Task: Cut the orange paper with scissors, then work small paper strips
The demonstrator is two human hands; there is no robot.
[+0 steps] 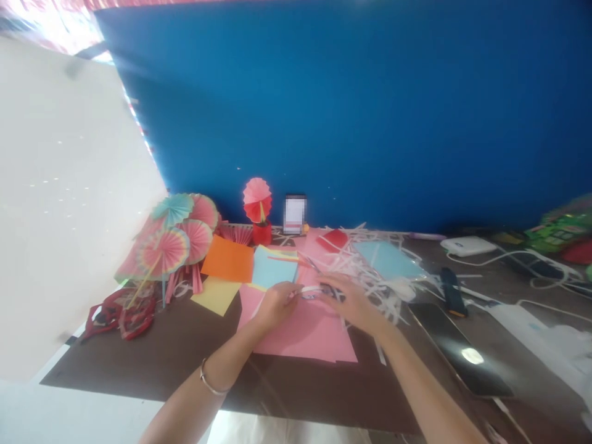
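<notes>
My left hand (276, 304) is closed in a pinch on a thin white paper strip (309, 290) over a stack of pink paper sheets (303, 333). My right hand (348, 300) reaches to the same strip from the right, fingers curled over a small dark object (329, 290) that I cannot make out. A silver bracelet (210, 383) sits on my left wrist. Light blue paper (274, 268), orange paper (228, 259) and yellow paper (216, 294) lie just beyond the hands.
Folded paper fans (178, 240) cluster at the left, with red scissors-like tools (121, 313) below them. A red pot with a fan (259, 213) stands against the blue wall. White paper shreds (370, 259), a black phone (457, 345), a remote (452, 291) and white cables lie right.
</notes>
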